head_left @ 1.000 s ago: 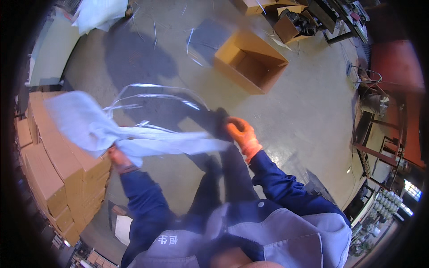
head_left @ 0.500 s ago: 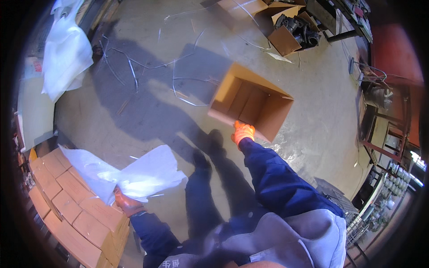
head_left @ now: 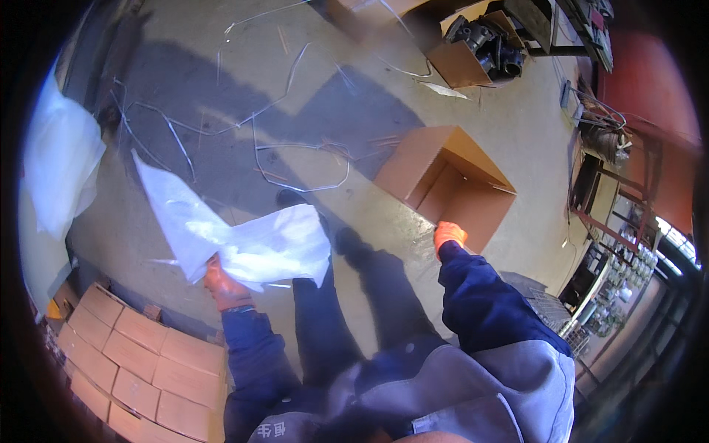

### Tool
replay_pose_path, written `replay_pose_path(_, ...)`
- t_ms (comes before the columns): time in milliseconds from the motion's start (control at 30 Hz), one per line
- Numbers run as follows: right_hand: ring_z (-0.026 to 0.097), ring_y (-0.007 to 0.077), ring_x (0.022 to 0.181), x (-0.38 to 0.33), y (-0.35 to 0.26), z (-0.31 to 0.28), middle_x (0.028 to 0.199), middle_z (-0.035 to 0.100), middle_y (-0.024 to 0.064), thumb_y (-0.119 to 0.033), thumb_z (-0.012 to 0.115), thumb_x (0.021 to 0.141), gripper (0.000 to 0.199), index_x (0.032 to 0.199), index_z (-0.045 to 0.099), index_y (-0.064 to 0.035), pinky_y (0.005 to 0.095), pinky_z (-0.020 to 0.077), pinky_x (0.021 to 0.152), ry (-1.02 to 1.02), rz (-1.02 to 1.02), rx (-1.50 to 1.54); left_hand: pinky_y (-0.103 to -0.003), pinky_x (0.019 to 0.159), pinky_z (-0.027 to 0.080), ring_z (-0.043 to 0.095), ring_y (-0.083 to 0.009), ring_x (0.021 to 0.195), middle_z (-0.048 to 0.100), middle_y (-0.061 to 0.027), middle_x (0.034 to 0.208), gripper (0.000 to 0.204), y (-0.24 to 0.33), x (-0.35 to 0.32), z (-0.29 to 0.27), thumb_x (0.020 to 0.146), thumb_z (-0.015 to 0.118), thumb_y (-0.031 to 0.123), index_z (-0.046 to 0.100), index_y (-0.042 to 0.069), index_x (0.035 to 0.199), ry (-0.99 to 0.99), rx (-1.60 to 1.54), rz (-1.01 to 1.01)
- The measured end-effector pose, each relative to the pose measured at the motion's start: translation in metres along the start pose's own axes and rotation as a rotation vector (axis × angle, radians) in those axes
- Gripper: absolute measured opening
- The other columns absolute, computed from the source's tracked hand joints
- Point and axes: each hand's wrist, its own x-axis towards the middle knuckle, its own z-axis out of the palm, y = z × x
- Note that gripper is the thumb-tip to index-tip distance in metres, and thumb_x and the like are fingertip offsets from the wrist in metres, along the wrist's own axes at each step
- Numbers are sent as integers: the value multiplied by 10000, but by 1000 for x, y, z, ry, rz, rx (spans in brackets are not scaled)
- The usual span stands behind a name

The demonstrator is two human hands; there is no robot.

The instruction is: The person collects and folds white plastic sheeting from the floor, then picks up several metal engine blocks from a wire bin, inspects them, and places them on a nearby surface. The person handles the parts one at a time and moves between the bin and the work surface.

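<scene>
Left hand (head_left: 225, 284) in orange glove grips white plastic bag (head_left: 236, 240), held out left. Right hand (head_left: 448, 235) touches open cardboard box (head_left: 443, 184) on floor; grip unclear. Box far right of bag.

At lower left of centre, the left hand (head_left: 225, 286) in an orange glove grips a crumpled white plastic sheet (head_left: 229, 236) that spreads up and left over the concrete floor (head_left: 310, 111). Right of centre, the gloved right hand (head_left: 448, 235) reaches to the near edge of an open, empty cardboard box (head_left: 447, 184) tipped on its side. Stacked brown cartons (head_left: 136, 354) fill the lower left, and thin white straps (head_left: 295, 148) lie scattered across the floor above.
</scene>
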Motion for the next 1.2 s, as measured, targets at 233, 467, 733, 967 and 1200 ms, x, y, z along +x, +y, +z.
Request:
replay_pose_path(233,653,309,1018,53,75,-87,1068,686,132,-190,595,834,344,1162,629,-93,418,538,841,283,397,294,-366,865,533,593,-232,1025,576,-113,1191,356,-19,26,111,941,559,132,511,7,1271,-45,-250,-183)
replay_pose_path(467,585,291,1084,242,-6,-225,1164,630,105,-263,587,858,397,1227,571,-117,400,463,920,958,-416,179,-358,955,484,556,-236,1123,533,-131,1273,420,-72,13,221,958,532,170,452,37,1348,30,-464,-366)
replay_pose_path(733,566,260,1190,460,-102,-227,1271,594,73,-335,586,852,490,1310,508,-179,454,487,928,388,-60,-201,-368,951,487,570,-241,1102,545,-130,1265,433,-159,5,296,956,540,167,446,41,1359,109,-545,-484)
replay_pose_path(967,620,322,1058,482,-128,-214,1070,659,154,-267,611,818,288,1044,655,-95,423,497,874,582,-202,60,-377,948,489,583,-245,1083,555,-129,1259,445,-168,14,314,954,547,164,441,45,1370,119,-512,-492)
replay_pose_path(1200,667,354,914,433,-192,-267,946,694,168,-247,575,880,217,904,703,-72,438,541,755,907,-662,160,-386,944,491,595,-249,1065,565,-128,1253,457,-157,12,319,953,554,160,435,49,1380,120,-498,-455)
